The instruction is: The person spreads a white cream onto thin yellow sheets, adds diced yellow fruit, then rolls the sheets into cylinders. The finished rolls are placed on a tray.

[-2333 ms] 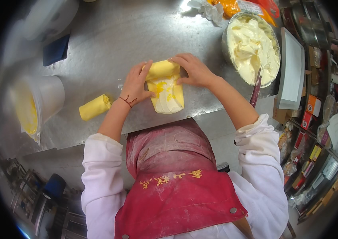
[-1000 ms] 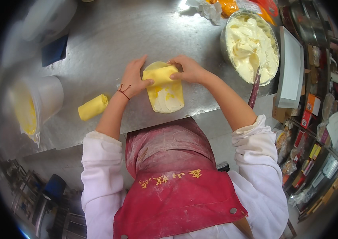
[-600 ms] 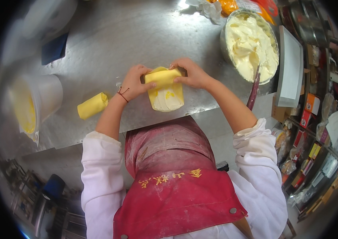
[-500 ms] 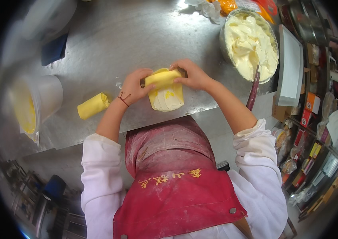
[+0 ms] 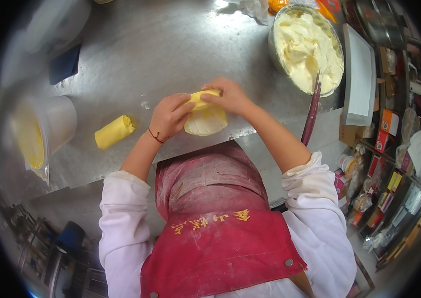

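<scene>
Close to the table's front edge lies a thin yellow crepe [image 5: 205, 124], its far end folded over toward me and its near flap coated with white cream. My left hand [image 5: 169, 114] grips the folded part on the left, fingers curled over its top. On the right, my right hand [image 5: 228, 97] pinches the same fold between thumb and fingers. The underside of the fold is hidden. To the left of my left hand, a rolled yellow crepe [image 5: 114, 132] rests by itself on the metal table [image 5: 136, 64].
A bowl [image 5: 273, 49] heaped with pale cream stands at far right, a dark red handle [image 5: 312, 116] sticking out toward me. Beside it lies a white tray [image 5: 360, 74]. A whitish bucket [image 5: 62, 116] is at left, with a dark blue flat piece [image 5: 65, 63] behind. Shelves [image 5: 394, 164] line the right.
The crepe's far end has been folded further toward me, so less of the creamed flap shows. Both hands have come closer together over the fold.
</scene>
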The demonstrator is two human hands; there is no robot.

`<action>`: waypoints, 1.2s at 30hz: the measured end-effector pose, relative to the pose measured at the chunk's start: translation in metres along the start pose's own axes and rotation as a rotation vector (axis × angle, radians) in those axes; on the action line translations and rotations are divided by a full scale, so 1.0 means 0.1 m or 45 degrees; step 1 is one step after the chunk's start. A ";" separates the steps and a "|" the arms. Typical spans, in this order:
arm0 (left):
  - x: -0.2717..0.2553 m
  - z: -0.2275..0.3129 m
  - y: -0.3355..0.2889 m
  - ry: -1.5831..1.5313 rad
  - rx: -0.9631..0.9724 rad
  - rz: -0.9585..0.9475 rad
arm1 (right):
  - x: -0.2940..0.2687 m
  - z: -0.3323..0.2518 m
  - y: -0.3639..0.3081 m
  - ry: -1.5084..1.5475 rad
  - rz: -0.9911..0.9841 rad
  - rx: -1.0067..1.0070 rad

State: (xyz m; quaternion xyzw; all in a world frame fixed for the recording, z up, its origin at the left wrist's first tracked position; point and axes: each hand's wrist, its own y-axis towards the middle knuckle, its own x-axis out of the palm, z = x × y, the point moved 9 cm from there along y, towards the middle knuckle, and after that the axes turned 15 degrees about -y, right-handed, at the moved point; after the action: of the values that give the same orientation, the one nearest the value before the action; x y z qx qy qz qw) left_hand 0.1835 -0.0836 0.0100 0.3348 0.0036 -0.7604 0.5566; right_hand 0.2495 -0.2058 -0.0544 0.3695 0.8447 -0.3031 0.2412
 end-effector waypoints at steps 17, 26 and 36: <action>0.12 -0.23 -0.17 -0.026 -0.482 -0.052 | -0.05 -0.36 -0.45 -0.375 0.263 -0.439; 0.20 0.02 -0.23 0.143 -0.282 0.032 | -0.09 -0.31 -0.62 -0.347 0.400 -0.437; 0.24 0.15 -0.26 0.206 -0.252 0.154 | -0.03 -0.39 -0.78 -0.549 0.520 -0.579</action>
State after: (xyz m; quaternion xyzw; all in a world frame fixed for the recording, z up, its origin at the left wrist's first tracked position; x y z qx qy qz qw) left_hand 0.1503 -0.0995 -0.0001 0.3382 0.1033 -0.6917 0.6296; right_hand 0.1841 -0.2222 0.0007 0.3952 0.7291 -0.1242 0.5448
